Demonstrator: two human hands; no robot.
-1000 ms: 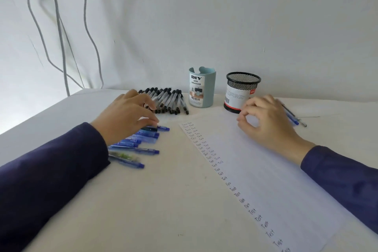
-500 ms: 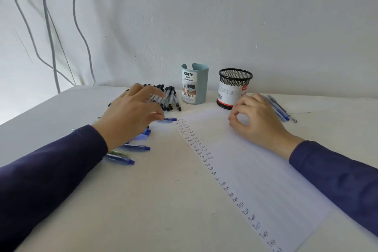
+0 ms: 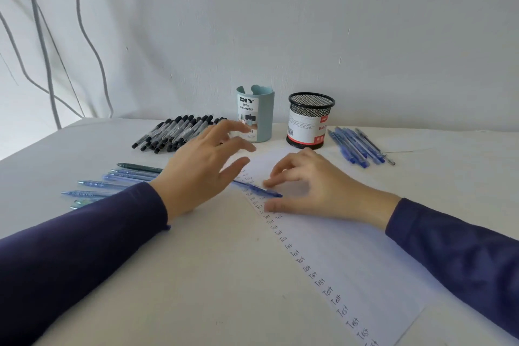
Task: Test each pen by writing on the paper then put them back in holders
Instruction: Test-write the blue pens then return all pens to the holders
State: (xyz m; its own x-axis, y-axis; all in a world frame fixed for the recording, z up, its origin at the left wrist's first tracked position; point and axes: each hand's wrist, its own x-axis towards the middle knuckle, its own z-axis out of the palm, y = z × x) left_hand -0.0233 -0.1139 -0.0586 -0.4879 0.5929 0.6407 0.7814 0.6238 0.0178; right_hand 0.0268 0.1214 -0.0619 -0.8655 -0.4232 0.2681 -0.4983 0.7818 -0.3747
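Observation:
A blue pen (image 3: 259,190) lies across the left edge of the white paper (image 3: 351,239), which carries a column of handwritten "Test" words. My left hand (image 3: 202,171) hovers just left of the pen with fingers spread, holding nothing. My right hand (image 3: 306,185) rests on the paper, its fingertips at the pen's right end and its thumb a little below the pen, not closed on it. Behind stand a teal holder (image 3: 262,121) and a black mesh holder (image 3: 310,123).
Several black-capped pens (image 3: 174,132) lie in a pile at the back left. A row of blue pens and one dark green pen (image 3: 112,184) lies left of my left arm. More blue pens (image 3: 356,146) lie right of the mesh holder. Cables hang on the wall at left.
My left hand brought one blue pen from the left row to the paper's edge and opened off it. My right hand slid left until its fingertips reached that pen.

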